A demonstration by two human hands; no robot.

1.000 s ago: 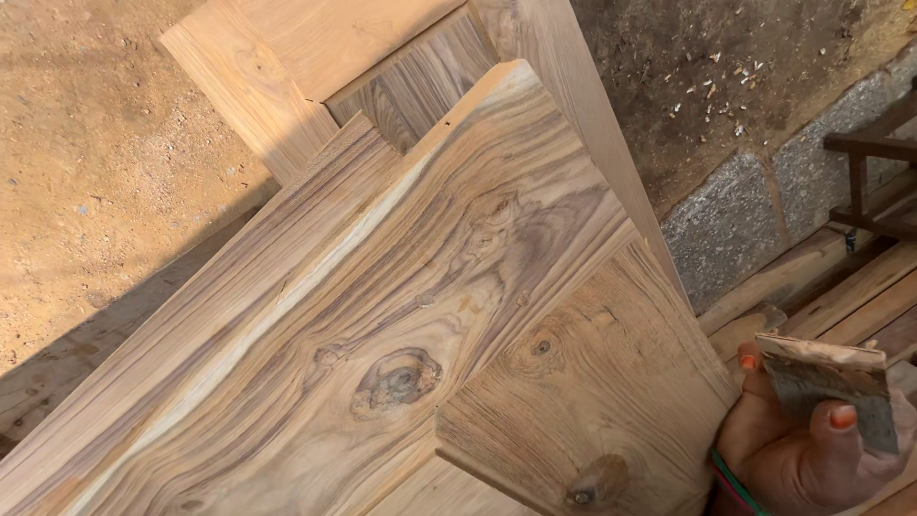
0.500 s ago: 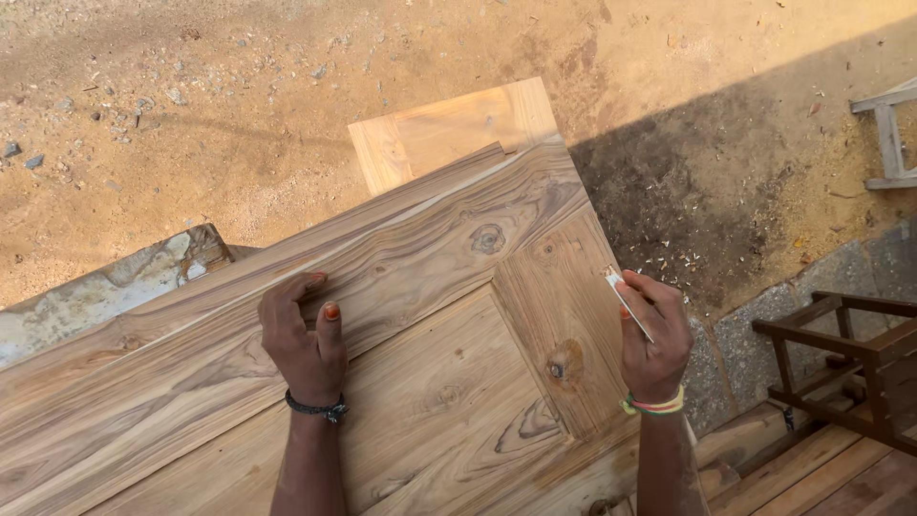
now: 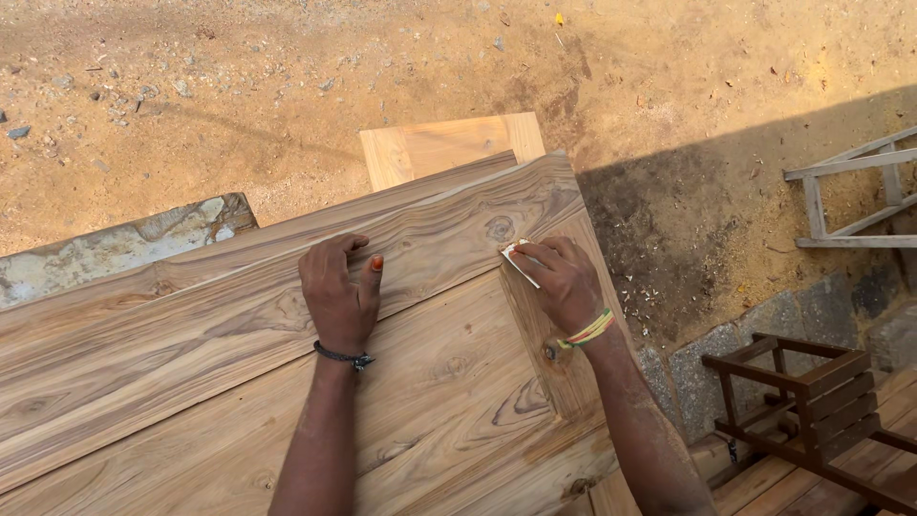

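The upper half of the frame is taken up by sandy ground [image 3: 287, 86], strewn with small stones and crossed at the right by a dark shadow. The lower left and centre are filled by a large wooden panel [image 3: 191, 382] with strong grain and knots, made of a raised frame around a recessed field. A paler board [image 3: 449, 148] is seen just beyond its upper edge, at the top centre. A weathered stone slab [image 3: 115, 244] is seen at the left edge, beside the panel. A dark wooden stool frame [image 3: 802, 401] is found at the lower right, and a pale ladder-like frame [image 3: 850, 191] at the right edge.

The left hand [image 3: 339, 296] is laid flat on the panel's upper rail, fingers spread and nothing held; a dark band is worn at the wrist. The right hand [image 3: 564, 282] is pressed on the panel near its upper right corner, its grip closed around a small piece of sandpaper [image 3: 521, 263], which is held against the wood just beside a round knot. Coloured bands are worn at that wrist.
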